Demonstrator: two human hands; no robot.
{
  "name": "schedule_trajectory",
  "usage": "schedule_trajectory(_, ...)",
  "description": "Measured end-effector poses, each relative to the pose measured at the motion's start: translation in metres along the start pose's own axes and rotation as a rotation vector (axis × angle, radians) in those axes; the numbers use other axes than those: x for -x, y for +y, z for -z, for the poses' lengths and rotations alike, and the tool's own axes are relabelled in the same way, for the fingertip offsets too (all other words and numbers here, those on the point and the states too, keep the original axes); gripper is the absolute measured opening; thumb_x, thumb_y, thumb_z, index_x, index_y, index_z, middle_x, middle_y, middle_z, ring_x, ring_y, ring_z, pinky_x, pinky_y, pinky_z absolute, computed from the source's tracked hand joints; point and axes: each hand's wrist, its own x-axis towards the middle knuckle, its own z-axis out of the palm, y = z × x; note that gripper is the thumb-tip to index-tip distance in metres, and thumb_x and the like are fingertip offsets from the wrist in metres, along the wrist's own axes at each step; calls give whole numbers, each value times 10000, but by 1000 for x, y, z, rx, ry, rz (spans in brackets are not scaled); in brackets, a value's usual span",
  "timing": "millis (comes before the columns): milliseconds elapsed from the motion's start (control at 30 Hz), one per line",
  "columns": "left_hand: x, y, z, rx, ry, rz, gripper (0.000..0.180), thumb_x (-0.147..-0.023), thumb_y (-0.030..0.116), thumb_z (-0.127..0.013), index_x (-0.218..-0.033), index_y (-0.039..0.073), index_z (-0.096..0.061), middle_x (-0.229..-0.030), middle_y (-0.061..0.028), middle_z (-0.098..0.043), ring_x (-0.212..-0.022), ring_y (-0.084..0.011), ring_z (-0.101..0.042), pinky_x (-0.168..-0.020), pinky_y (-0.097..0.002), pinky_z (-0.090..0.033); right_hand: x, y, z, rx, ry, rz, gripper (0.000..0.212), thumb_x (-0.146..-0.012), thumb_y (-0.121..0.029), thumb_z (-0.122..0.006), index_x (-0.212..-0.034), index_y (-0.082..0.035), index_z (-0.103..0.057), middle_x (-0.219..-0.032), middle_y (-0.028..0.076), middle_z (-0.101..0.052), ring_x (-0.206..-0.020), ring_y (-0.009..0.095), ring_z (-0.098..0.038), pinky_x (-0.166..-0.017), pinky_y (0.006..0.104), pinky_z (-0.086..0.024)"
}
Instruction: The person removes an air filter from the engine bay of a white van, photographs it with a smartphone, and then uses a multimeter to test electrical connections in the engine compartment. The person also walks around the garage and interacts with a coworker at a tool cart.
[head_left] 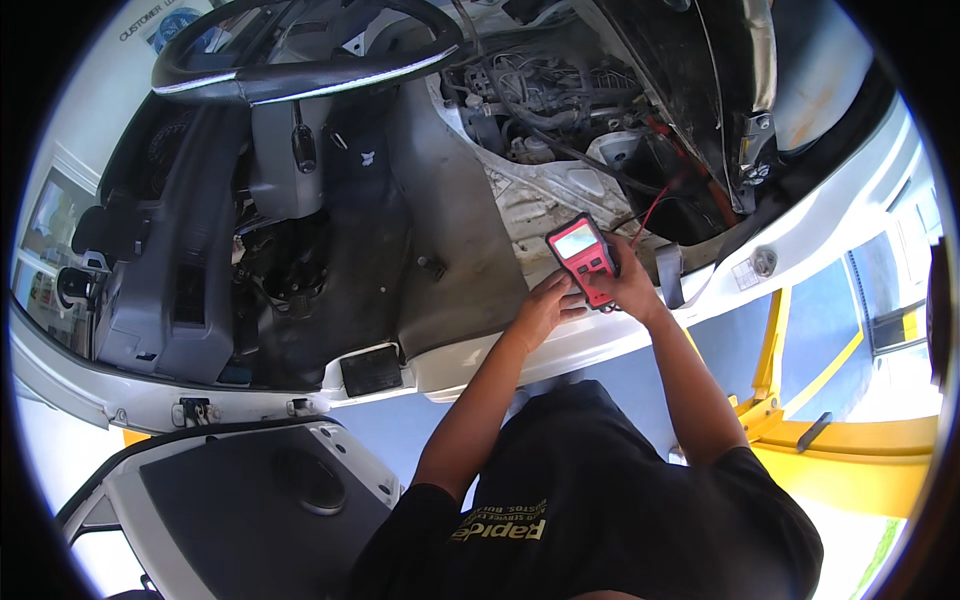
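Note:
A red handheld tester (586, 275) with a black rim, a lit screen and several dark buttons is gripped in my right hand (624, 282), the thumb lying over its lower face. My left hand (545, 308) is at the tester's lower left edge, its fingers stretched out and apart; whether they bear any of its weight I cannot tell. A thin red lead (652, 212) runs from beside the tester up toward the battery bay (668, 190). The lead's far end is lost in shadow.
An exposed engine (560, 90) lies beyond the dirty white body panel (545, 215). The steering wheel (310, 85) and dark cab floor (350, 270) are to the left. An open door (250, 500) stands at lower left, a yellow lift arm (840, 438) at right.

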Motion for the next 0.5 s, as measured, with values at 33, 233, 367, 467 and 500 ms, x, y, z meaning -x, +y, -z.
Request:
schedule_trajectory(33, -7, 2, 4, 48, -14, 32, 507, -1061, 331, -573, -1507, 113, -467, -1447, -87, -572, -1293, -272, -588, -1079, -493, -462, -3, -4, -7, 76, 62, 7, 792, -822, -214, -830, -1471, 1, -429, -1281, 211, -657, -1167, 279, -646, -999, 383, -503)
schedule_trajectory(233, -23, 7, 31, 245, -106, -66, 359, -1046, 244, -573, -1392, 164, -520, -1384, -58, -610, -1234, -279, -631, -1083, -556, -502, -21, -16, -24, 388, 154, 97, 717, -870, -274, -758, -1467, -13, -458, -1254, 247, -614, -1137, 416, -636, -984, 460, -506)
schedule_trajectory(367, -24, 4, 38, 375, -61, -107, 334, -980, 150, -549, -1314, 128, -561, -1347, -68, -626, -1245, -281, -617, -1127, -593, -450, -16, -13, -23, 393, 45, 102, 660, -901, -280, -746, -1454, -29, -488, -1286, 257, -611, -1169, 437, -628, -999, 481, -505)
schedule_trajectory(467, -22, 7, 38, 380, -54, -81, 363, -916, 155, -545, -1269, 85, -599, -1346, -70, -616, -1286, -277, -577, -1178, -624, -372, -17, -11, -29, 409, -17, 128, 620, -917, -293, -742, -1431, -29, -520, -1365, 284, -602, -1253, 451, -592, -1053, 489, -476)
schedule_trajectory(500, -20, 8, 37, 398, -117, -104, 366, -928, 167, -556, -1284, 88, -591, -1344, -69, -618, -1295, -271, -569, -1177, -620, -376, -18, -11, -31, 411, 10, 121, 618, -912, -284, -744, -1427, -26, -521, -1345, 272, -601, -1242, 450, -593, -1040, 490, -481)
